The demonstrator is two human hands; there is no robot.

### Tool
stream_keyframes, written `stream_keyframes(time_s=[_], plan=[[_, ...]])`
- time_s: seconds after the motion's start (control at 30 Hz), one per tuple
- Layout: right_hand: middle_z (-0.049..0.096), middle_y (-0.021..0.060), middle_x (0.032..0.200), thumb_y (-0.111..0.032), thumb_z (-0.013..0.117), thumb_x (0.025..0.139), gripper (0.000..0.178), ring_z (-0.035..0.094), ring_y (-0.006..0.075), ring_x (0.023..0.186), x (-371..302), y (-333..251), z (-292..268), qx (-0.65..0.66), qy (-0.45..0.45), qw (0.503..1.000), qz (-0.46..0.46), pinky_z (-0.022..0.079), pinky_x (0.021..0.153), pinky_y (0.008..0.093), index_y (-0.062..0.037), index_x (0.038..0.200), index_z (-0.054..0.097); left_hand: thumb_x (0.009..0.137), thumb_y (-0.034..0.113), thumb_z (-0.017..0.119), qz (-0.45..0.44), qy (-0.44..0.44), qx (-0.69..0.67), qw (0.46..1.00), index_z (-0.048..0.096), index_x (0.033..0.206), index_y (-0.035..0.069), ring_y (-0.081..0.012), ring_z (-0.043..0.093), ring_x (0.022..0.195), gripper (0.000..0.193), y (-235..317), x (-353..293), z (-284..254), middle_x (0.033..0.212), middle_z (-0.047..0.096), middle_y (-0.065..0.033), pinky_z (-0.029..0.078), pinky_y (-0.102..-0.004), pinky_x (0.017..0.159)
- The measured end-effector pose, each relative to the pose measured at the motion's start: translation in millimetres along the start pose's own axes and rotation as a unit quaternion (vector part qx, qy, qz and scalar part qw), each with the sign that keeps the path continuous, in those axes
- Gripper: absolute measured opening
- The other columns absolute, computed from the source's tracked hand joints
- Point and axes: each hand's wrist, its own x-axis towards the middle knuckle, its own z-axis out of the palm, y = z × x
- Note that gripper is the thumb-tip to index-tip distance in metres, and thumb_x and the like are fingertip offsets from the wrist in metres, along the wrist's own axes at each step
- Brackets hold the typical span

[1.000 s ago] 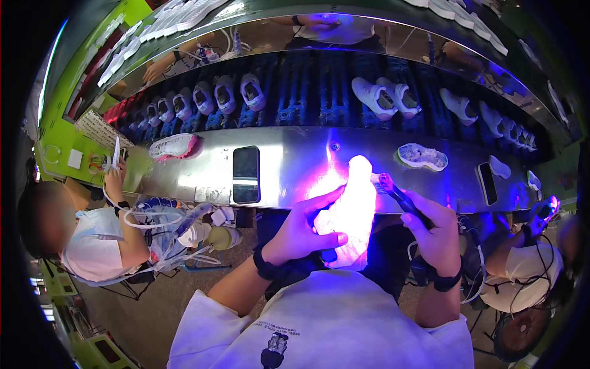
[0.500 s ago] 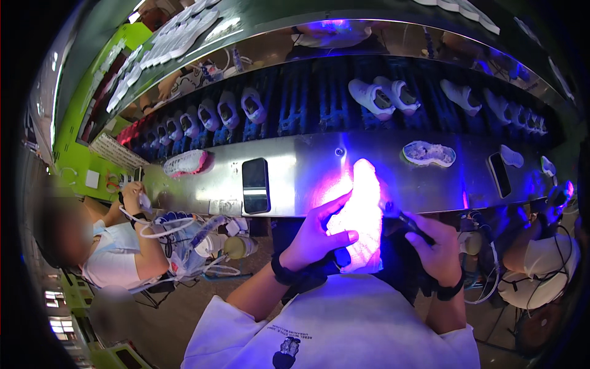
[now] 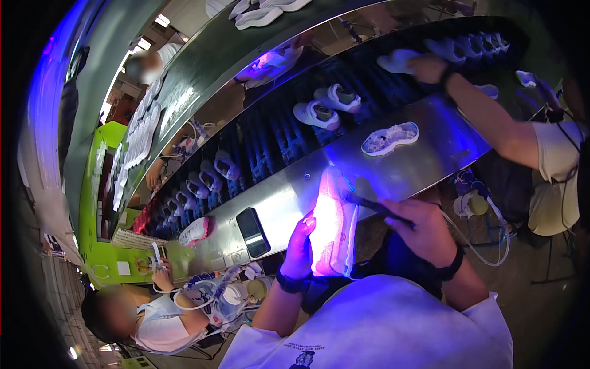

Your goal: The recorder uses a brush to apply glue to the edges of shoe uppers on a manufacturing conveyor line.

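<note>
Tilted upward over the near edge of the metal bench, a shoe (image 3: 332, 234) glows white and violet under bright light. My left hand (image 3: 299, 249) is closed around its left side. My right hand (image 3: 421, 229) grips a dark-handled brush (image 3: 384, 210), whose head meets or lies very near the shoe's upper right side. Glare washes out much of the shoe's surface. On the bench beyond the brush lies a pale sole-shaped piece (image 3: 391, 139) with clumpy whitish material inside its rim.
A dark slatted conveyor (image 3: 279, 132) behind the bench carries a pair of shoes (image 3: 326, 111) and a row of others at left. A phone (image 3: 253, 232) and a pink-and-white shoe (image 3: 195, 231) lie on the bench. A co-worker's arm (image 3: 491, 126) reaches over at right; another person sits at left.
The view has swung round. The shoe has been turned, showing more of its side, with the brush now against or near its upper part. At right, a co-worker's arm has reached across to the conveyor.
</note>
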Motion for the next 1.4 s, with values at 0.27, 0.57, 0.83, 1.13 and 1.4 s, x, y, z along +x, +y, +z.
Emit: stream_keyframes(time_s=[0.27, 0.57, 0.83, 1.13, 1.4], plan=[[0.066, 0.0158, 0.085, -0.010, 0.070, 0.088, 0.046, 0.066, 0.0355, 0.073, -23, -8, -8, 0.025, -0.100, 0.994, -0.020, 0.053, 0.067, 0.0418, -0.0106, 0.133, 0.061, 0.093, 0.044, 0.058, 0.094, 0.023, 0.077, 0.992, 0.039, 0.144, 0.000, -0.0275, 0.066, 0.108, 0.070, 10, 7, 19, 0.125, 0.060, -0.0175, 0.055, -0.0414, 0.094], [0.061, 0.0159, 0.079, -0.007, 0.070, 0.086, 0.045, 0.062, 0.0347, 0.068, -2, 6, 8, -0.061, 0.066, 0.996, -0.011, 0.050, 0.063, 0.0402, -0.0102, 0.131, 0.063, 0.091, 0.037, 0.060, 0.104, -0.017, 0.113, 0.988, 0.043, 0.143, -0.005, -0.0212, 0.060, 0.118, 0.069, 12, 33, 28, 0.129, 0.061, -0.0148, 0.047, -0.0359, 0.103], [0.065, 0.0165, 0.083, -0.003, 0.070, 0.084, 0.044, 0.063, 0.0303, 0.073, -4, 25, 18, -0.050, -0.070, 0.996, 0.001, 0.051, 0.069, 0.0373, -0.0036, 0.127, 0.065, 0.095, 0.029, 0.066, 0.135, 0.141, 0.395, 0.898, 0.054, 0.138, -0.003, -0.0130, 0.065, 0.096, 0.055, 98, 54, -36, 0.107, 0.069, -0.0085, 0.051, -0.0279, 0.087], [0.061, 0.0021, 0.094, 0.001, 0.060, 0.088, 0.042, 0.055, 0.0101, 0.083, 14, 51, 6, 0.022, 0.027, 0.980, 0.194, 0.047, 0.075, 0.0253, 0.0040, 0.129, 0.056, 0.083, 0.045, 0.066, 0.171, 0.399, 0.764, 0.476, 0.073, 0.095, -0.003, -0.0379, 0.071, 0.093, 0.050, 247, 146, -136, 0.097, 0.072, -0.0251, 0.056, -0.0445, 0.086], [0.063, -0.0001, 0.087, 0.000, 0.061, 0.089, 0.041, 0.050, 0.0060, 0.067, 11, 67, 5, 0.054, 0.051, 0.963, 0.261, 0.039, 0.058, 0.0218, 0.0033, 0.129, 0.057, 0.088, 0.043, 0.066, 0.083, 0.439, 0.759, 0.474, 0.069, 0.114, 0.007, -0.0343, 0.070, 0.102, 0.045, 273, 222, -212, 0.119, 0.069, -0.0183, 0.056, -0.0420, 0.087]])
